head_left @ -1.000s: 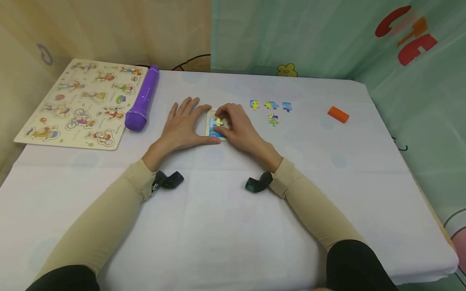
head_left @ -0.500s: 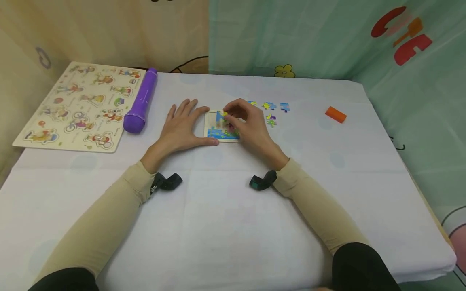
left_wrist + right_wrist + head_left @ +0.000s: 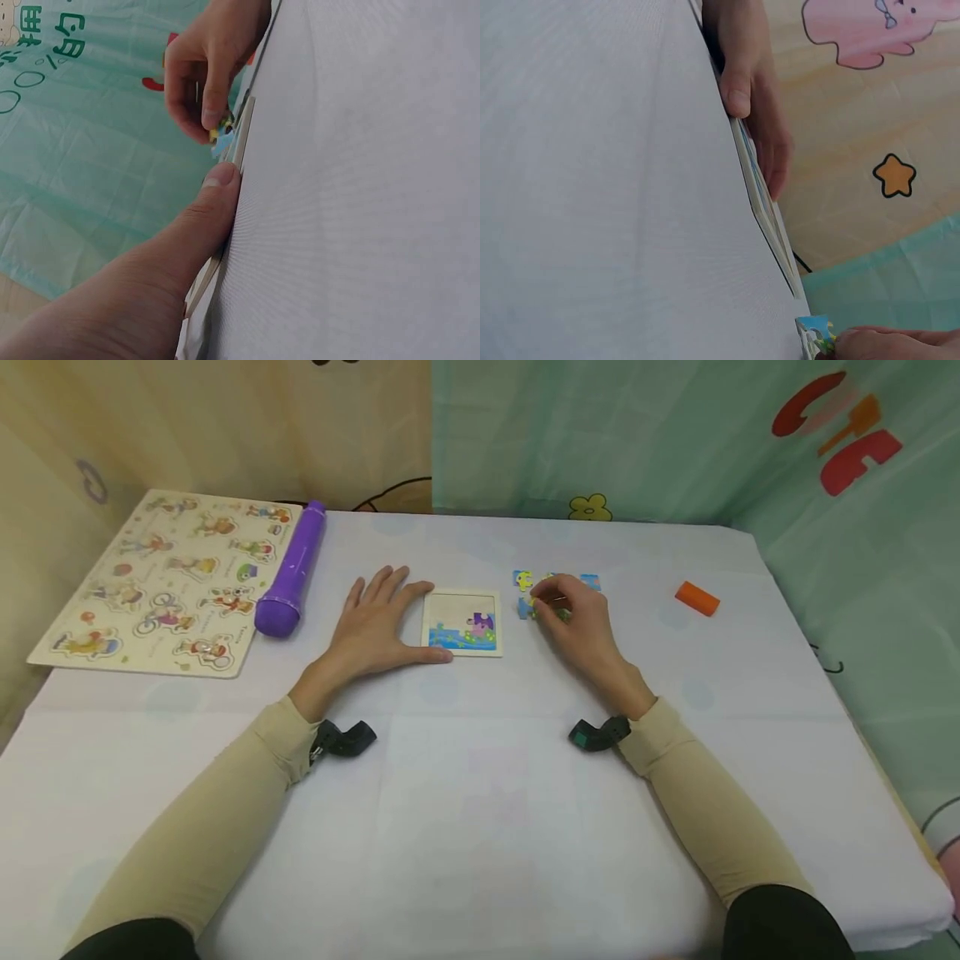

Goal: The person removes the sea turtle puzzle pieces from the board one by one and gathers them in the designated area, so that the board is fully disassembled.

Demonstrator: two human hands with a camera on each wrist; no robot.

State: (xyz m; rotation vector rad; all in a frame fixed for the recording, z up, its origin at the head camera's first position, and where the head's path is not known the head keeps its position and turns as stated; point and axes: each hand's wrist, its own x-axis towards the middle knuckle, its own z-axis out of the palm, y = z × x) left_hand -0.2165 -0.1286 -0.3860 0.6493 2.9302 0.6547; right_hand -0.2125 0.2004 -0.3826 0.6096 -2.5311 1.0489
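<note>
A small square puzzle tray (image 3: 462, 595) lies flat mid-table, its lower part filled with blue pieces and a purple-and-pink piece (image 3: 480, 625) at the right. My left hand (image 3: 371, 627) spreads around its left side, thumb along the near edge and forefinger by the far left corner. Right of the tray, my right hand (image 3: 581, 618) pinches a blue-and-yellow puzzle piece (image 3: 524, 608) between thumb and fingertips. The left wrist view shows that puzzle piece (image 3: 223, 139) under the fingertips. Loose pieces (image 3: 522, 579) lie beside and beyond the right hand, partly hidden by it.
At the left lies a large picture board (image 3: 168, 581) with a purple toy microphone (image 3: 292, 572) along its right edge. An orange block (image 3: 697, 598) lies toward the right. Patterned curtains (image 3: 600, 435) hang behind the white-covered table (image 3: 480, 818).
My right hand has lifted a blue-and-yellow piece out of the tray and moved right with it, to the loose pieces. The left hand stays in place at the tray.
</note>
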